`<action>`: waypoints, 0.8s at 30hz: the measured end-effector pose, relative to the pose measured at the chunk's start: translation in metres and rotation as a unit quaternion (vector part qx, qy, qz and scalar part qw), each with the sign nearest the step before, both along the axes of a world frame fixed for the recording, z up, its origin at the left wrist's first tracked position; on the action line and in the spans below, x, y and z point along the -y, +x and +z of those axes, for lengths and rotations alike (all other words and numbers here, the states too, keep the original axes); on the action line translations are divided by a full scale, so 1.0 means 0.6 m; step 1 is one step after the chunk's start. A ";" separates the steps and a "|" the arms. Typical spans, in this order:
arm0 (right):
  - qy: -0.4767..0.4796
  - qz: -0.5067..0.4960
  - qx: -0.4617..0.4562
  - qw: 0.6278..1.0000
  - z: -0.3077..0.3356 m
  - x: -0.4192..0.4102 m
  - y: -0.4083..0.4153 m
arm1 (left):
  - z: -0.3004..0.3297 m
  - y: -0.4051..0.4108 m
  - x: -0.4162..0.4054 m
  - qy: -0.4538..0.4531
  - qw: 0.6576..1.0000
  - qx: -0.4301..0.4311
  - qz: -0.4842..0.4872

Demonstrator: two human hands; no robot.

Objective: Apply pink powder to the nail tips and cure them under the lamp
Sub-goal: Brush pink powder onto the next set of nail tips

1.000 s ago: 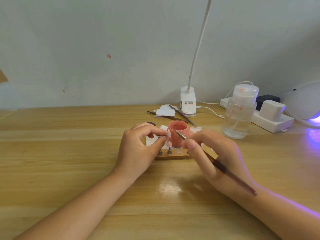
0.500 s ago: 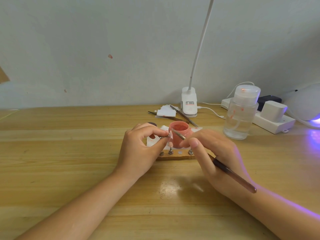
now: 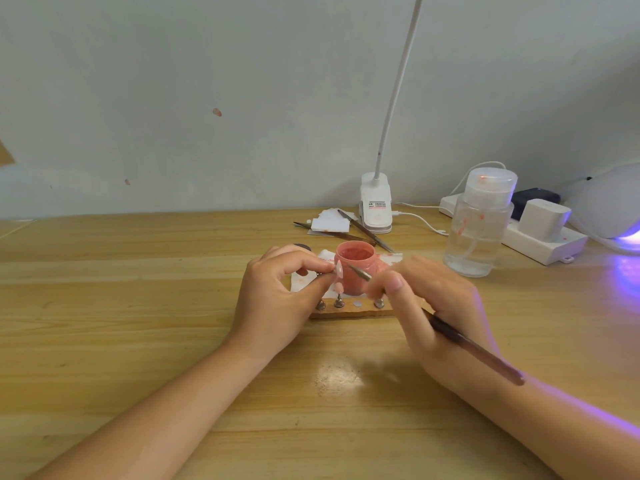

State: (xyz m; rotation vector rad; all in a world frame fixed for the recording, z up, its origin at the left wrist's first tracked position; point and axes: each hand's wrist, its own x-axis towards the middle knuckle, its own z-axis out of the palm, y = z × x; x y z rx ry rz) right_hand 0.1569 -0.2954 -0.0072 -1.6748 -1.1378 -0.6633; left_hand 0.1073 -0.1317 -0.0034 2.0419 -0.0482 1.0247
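the left hand (image 3: 277, 299) pinches a small metal stick between thumb and forefinger, with a pale nail tip (image 3: 339, 269) on its end, held just in front of the jar (image 3: 355, 265). the right hand (image 3: 429, 306) pinches a brush (image 3: 474, 348), fingers curled round the dark handle, which runs back over the wrist; the metal ferrule points at the nail tip, and the brush end sits right at it, though whether it touches is hard to tell. just in front of the jar, between the hands, a wooden stand (image 3: 349, 311) lies on the table (image 3: 138, 306) with small metal pegs on it; one peg carries a pinkish tip (image 3: 339, 288). the jar is open, pink powder showing inside, and it sits on a white tissue (image 3: 301, 280) with pink stains. to the right of the jar stands a clear pump bottle (image 3: 479, 225). behind the jar lie white pads (image 3: 329, 224) and two more brushes (image 3: 363, 230). further behind the jar is a clip lamp (image 3: 376, 206), its white neck rising out of view. far right of the jar are a power strip (image 3: 543, 242) with a white plug (image 3: 544, 219) and the curing lamp (image 3: 609, 206), glowing violet
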 end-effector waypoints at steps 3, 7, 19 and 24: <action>-0.012 0.006 -0.001 1.000 0.001 0.000 0.000 | 0.000 -0.001 0.000 0.000 1.000 -0.002 0.000; -0.003 0.008 -0.004 1.000 0.001 0.001 -0.001 | 0.000 -0.001 0.000 -0.003 1.000 -0.008 0.003; -0.011 0.022 -0.022 0.999 0.001 -0.002 -0.001 | 0.001 -0.002 -0.001 -0.004 1.000 -0.021 0.003; 0.003 0.009 -0.012 1.000 -0.001 0.000 -0.002 | 0.001 0.000 -0.002 -0.004 1.000 -0.018 0.001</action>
